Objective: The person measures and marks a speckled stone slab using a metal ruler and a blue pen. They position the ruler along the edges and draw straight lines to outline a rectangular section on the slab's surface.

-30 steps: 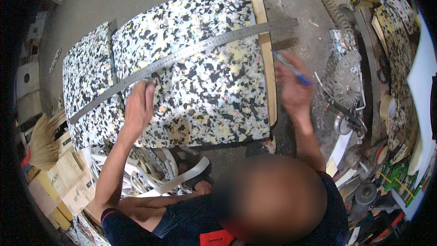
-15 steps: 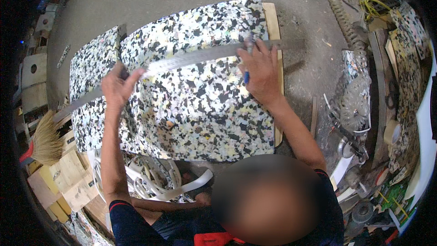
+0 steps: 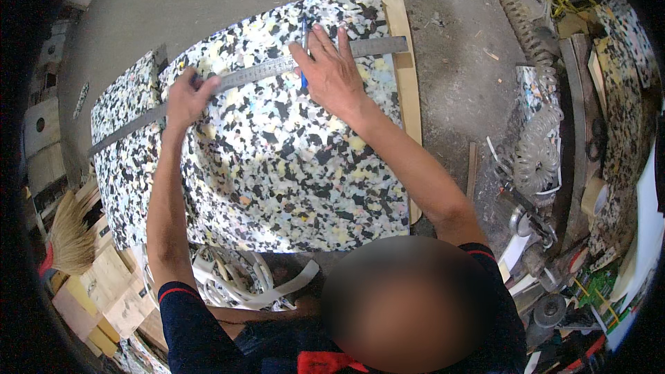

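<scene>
A long steel ruler (image 3: 260, 74) lies slantwise across a speckled black-and-white foam sheet (image 3: 291, 145). My left hand (image 3: 185, 102) is closed around the ruler left of its middle, the thumb stretched along it. Over the ruler's right part rests my right hand (image 3: 332, 73), its fingers reaching past the far edge. A blue pen (image 3: 303, 82) is held at that hand's thumb and index finger, roughly upright in the view and crossing the ruler. A second, narrower piece of the foam (image 3: 125, 104) adjoins at the left, under the ruler's left end.
A pale wooden board (image 3: 409, 111) shows beneath the foam's right edge. Coiled clear hose (image 3: 537, 152) and a tape roll (image 3: 593, 197) lie at the right. A straw broom (image 3: 71, 235) and wood blocks (image 3: 114, 273) are at the left. White strips (image 3: 277, 289) bunch near my lap.
The ruler has slid left and turned slightly, its right end now near the board. My right hand has moved left with the pen. The foam has shifted a little left.
</scene>
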Demonstrator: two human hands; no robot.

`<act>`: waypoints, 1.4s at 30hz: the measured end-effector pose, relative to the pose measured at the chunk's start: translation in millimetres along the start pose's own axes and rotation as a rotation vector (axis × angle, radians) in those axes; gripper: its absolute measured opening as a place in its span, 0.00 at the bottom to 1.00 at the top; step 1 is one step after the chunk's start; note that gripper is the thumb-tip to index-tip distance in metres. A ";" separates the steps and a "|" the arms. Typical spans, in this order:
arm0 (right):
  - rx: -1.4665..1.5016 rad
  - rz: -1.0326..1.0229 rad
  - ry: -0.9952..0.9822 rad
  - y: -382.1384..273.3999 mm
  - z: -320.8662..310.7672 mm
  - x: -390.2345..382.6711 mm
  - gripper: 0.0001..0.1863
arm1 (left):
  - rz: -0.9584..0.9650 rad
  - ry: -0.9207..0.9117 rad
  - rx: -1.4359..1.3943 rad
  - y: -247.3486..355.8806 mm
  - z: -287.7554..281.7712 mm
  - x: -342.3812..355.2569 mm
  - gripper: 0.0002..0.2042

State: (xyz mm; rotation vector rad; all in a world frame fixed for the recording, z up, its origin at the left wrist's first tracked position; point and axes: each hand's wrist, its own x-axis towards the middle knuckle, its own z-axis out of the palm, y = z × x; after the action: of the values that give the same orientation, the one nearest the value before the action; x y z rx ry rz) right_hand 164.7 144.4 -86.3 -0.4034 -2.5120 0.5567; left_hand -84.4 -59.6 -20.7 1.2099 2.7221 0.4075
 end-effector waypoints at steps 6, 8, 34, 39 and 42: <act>-0.116 0.081 0.066 -6.2 -9.6 -2.5 0.22 | -0.121 0.001 -0.040 11.4 3.4 16.5 0.32; -0.152 0.093 0.050 -8.3 -9.4 -2.5 0.24 | -0.117 0.041 -0.083 1.3 -2.2 25.2 0.31; -0.070 0.163 -0.030 1.9 -2.2 -3.8 0.25 | -0.076 -0.144 -0.092 -25.7 15.4 64.3 0.34; 0.142 0.052 0.075 16.3 -32.5 0.2 0.25 | -0.048 -0.075 -0.092 -41.6 23.6 65.2 0.34; 0.635 0.250 0.072 21.6 -64.6 31.4 0.17 | -0.051 -0.073 -0.196 -46.1 26.7 55.9 0.34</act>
State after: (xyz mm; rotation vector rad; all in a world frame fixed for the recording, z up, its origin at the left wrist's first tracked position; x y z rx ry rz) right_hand 178.6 195.1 -32.7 -0.4752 -2.0765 1.3536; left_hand -148.2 -42.5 -60.6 1.0803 2.5746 0.5960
